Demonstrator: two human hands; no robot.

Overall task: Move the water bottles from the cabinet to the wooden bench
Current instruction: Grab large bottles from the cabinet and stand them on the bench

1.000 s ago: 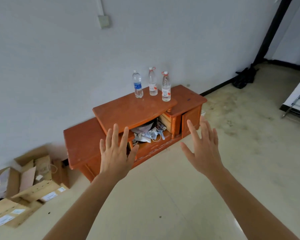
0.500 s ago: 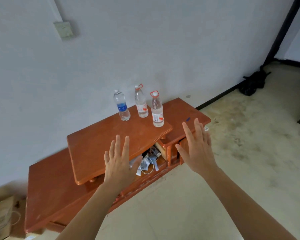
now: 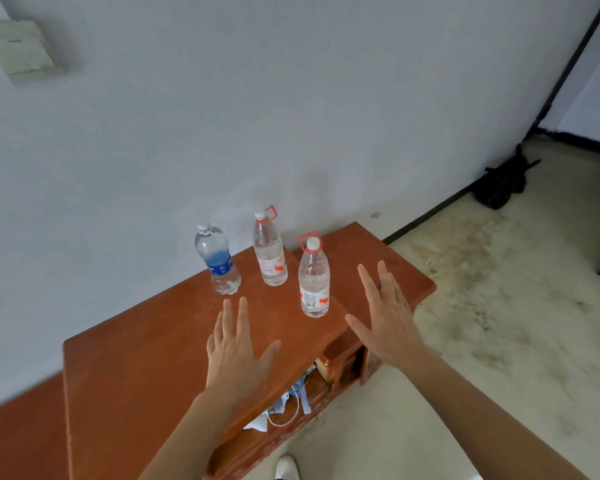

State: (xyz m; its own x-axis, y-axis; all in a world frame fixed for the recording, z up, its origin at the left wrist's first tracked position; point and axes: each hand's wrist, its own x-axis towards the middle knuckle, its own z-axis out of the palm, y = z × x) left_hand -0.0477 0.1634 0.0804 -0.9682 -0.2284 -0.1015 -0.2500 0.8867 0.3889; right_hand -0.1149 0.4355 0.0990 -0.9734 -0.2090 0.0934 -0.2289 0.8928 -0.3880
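Head view: a white shoe tip (image 3: 286,467) shows on the floor at the front of the cabinet (image 3: 136,368), an orange-brown wooden unit set against the wall. An open shelf under the cabinet top holds a tangle of white cord and cloth (image 3: 284,407).

Left hand (image 3: 238,355) is over the cabinet's raised middle top, palm down, fingers straight and spread, holding nothing. Right hand (image 3: 388,320) is over the cabinet's lower right section, fingers likewise straight and loose, also empty. Whether either palm rests on the wood cannot be told.

Three water bottles stand upright near the cabinet's back edge, apart from both hands:
- near red-handled bottle (image 3: 313,282), closest to the right hand
- far red-handled bottle (image 3: 270,254), behind it
- blue-label bottle (image 3: 219,261), leftmost, just beyond the left fingertips

Beyond the cabinet, a switch plate (image 3: 18,50) sits high on the wall. A black bag (image 3: 503,181) lies on the floor, well right of the cabinet.
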